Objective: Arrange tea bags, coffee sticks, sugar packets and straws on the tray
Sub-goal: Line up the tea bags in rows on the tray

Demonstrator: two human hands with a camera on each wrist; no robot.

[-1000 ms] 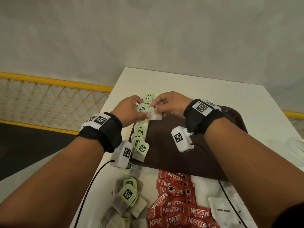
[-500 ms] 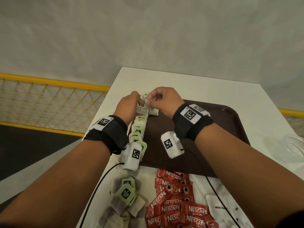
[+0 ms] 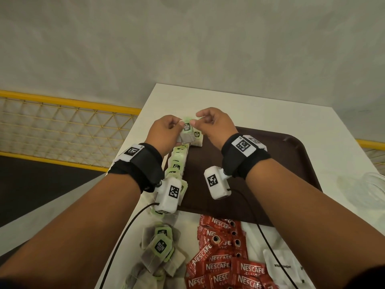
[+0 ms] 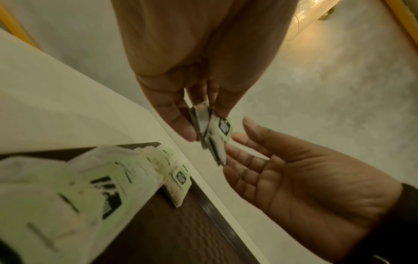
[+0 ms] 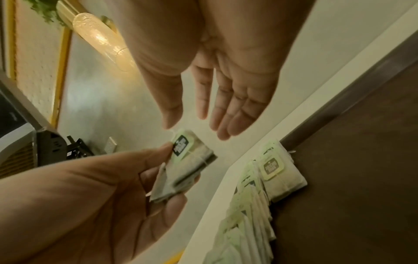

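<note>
A dark brown tray (image 3: 275, 163) lies on the white table (image 3: 229, 105). A row of overlapping green-tagged tea bags (image 3: 177, 161) runs along its left edge, and the farthest one (image 3: 196, 138) lies flat at the row's end. My left hand (image 3: 181, 126) pinches a small stack of tea bags (image 3: 186, 133) above the tray's far left corner. In the left wrist view the stack (image 4: 212, 137) sits between thumb and fingers. My right hand (image 3: 198, 119) hovers just right of the stack, fingers relaxed and holding nothing; the right wrist view shows its fingers (image 5: 226, 116) straight above the row (image 5: 253, 200).
Loose tea bags (image 3: 160, 251) are heaped on the table in front of the tray. Red Nescafe sticks (image 3: 225, 259) and white sugar packets (image 3: 281, 265) lie beside them. Something of clear plastic (image 3: 373, 184) sits at the right edge. A yellow railing (image 3: 62, 101) runs to the left.
My right hand laid one tea bag at the far end of the row, let go and lifted. Both hands shifted toward the tray's far left corner.
</note>
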